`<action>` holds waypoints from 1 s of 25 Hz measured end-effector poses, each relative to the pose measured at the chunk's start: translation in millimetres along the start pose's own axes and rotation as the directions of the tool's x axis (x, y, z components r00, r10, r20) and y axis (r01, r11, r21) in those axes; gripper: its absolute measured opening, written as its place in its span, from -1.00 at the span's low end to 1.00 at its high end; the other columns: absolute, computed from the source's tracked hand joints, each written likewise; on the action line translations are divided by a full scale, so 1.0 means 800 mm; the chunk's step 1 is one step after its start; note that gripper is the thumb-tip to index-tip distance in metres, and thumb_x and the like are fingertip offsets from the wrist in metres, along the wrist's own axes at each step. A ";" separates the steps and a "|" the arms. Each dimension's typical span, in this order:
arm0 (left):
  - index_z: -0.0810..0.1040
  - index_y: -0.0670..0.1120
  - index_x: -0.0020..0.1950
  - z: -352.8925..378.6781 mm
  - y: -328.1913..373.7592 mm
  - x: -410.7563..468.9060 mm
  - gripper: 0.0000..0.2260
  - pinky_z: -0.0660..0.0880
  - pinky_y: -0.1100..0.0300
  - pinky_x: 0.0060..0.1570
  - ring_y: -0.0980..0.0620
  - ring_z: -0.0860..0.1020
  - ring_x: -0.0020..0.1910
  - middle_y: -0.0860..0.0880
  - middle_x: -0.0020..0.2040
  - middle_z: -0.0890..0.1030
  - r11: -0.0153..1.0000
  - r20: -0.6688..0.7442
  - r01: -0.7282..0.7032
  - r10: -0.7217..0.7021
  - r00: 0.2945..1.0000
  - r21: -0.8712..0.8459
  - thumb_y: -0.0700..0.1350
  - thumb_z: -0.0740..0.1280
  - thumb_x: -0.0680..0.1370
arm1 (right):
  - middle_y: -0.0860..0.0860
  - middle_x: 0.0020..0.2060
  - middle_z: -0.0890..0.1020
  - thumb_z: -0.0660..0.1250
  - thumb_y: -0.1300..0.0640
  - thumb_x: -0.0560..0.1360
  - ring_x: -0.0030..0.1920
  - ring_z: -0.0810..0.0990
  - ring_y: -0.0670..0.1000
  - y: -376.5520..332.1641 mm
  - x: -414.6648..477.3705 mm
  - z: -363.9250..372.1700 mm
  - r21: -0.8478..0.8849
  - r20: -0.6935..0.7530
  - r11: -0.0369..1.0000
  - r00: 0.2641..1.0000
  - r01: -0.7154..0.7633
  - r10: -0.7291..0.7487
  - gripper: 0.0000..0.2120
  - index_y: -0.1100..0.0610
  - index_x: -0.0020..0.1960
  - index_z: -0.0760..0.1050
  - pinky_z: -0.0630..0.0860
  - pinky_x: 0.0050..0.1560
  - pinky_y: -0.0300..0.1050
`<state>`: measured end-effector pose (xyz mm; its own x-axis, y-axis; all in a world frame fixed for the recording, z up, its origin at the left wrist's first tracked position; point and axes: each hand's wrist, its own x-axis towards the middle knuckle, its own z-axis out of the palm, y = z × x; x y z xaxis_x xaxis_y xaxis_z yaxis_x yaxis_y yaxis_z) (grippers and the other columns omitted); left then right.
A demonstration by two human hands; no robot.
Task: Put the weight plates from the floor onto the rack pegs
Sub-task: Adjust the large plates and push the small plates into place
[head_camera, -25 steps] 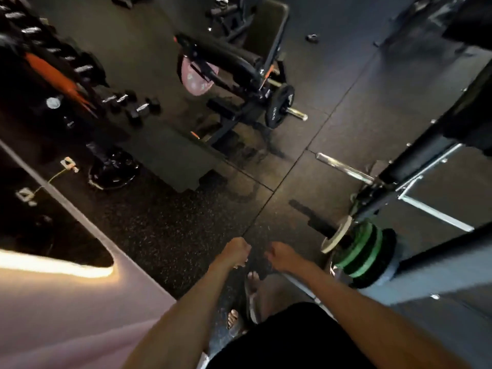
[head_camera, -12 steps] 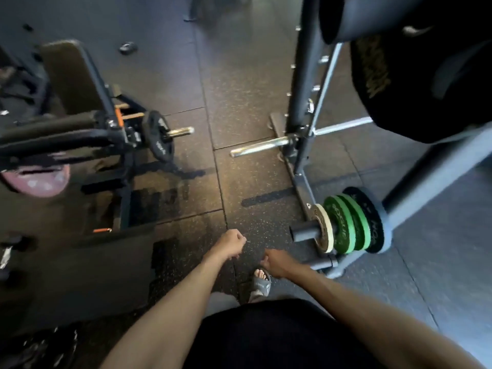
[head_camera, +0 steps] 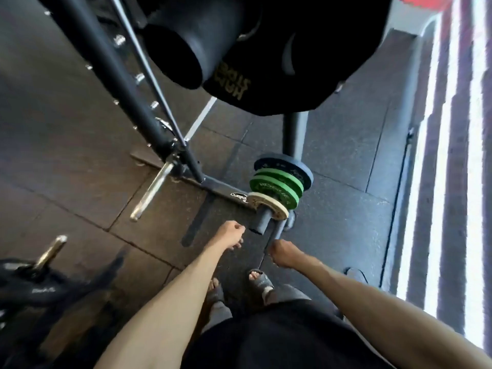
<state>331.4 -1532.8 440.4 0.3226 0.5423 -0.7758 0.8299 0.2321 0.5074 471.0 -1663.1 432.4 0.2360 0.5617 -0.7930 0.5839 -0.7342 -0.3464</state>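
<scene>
Weight plates [head_camera: 277, 186] were found stacked on a low rack peg [head_camera: 258, 222]: a cream plate [head_camera: 269, 206] outermost, two green plates [head_camera: 281, 181] behind it, and a dark plate [head_camera: 286, 167] at the back. The peg's bare end projected toward the person. The left hand [head_camera: 230, 235] was closed in a fist, holding nothing, just beside that end. The right hand [head_camera: 283, 253] lay near a shorter stub [head_camera: 277, 231] below; its fingers were curled under, and any grip could not be determined. A large black plate [head_camera: 306, 62] sat higher on the rack.

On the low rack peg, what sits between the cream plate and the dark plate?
Green plates, pressed between the cream plate and the dark plate on the peg; the head view shows this.
</scene>
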 end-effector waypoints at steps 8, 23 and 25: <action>0.51 -0.03 0.32 -0.005 0.063 0.029 -0.64 0.39 -0.03 0.16 -0.11 0.54 0.25 -0.05 0.24 0.59 0.971 0.161 -0.016 0.056 0.985 -0.240 0.10 0.27 0.60 | 0.32 0.11 0.62 0.05 -0.21 0.64 0.15 0.60 0.30 -0.037 -0.008 -0.020 0.549 -0.366 0.836 0.906 0.026 0.212 -0.48 0.20 0.10 0.53 0.51 0.15 0.10; 0.49 -0.09 -0.08 -0.005 0.186 0.034 -0.84 0.28 0.16 -0.34 0.02 0.41 -0.35 -0.05 -0.30 0.48 0.926 0.123 0.023 0.026 0.992 -0.378 -0.21 0.16 0.65 | 0.32 0.11 0.61 0.03 -0.14 0.68 0.17 0.57 0.28 -0.031 0.034 -0.112 0.604 -0.384 0.795 0.891 0.045 0.241 -0.45 0.33 0.07 0.52 0.45 0.13 0.03; 0.49 -0.09 -0.12 -0.006 0.196 0.045 -0.84 0.27 0.18 -0.34 0.01 0.42 -0.34 -0.06 -0.28 0.48 0.924 0.122 0.039 0.008 0.992 -0.380 -0.21 0.18 0.63 | 0.32 0.11 0.61 0.04 -0.12 0.68 0.16 0.57 0.28 -0.030 0.040 -0.122 0.600 -0.372 0.799 0.898 0.038 0.236 -0.47 0.33 0.03 0.52 0.43 0.08 -0.01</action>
<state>471.1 -1472.8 494.4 0.3828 0.4414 -0.8116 0.6065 0.5426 0.5812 540.8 -1590.0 464.1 0.6384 0.4726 -0.6075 0.0095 -0.7941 -0.6078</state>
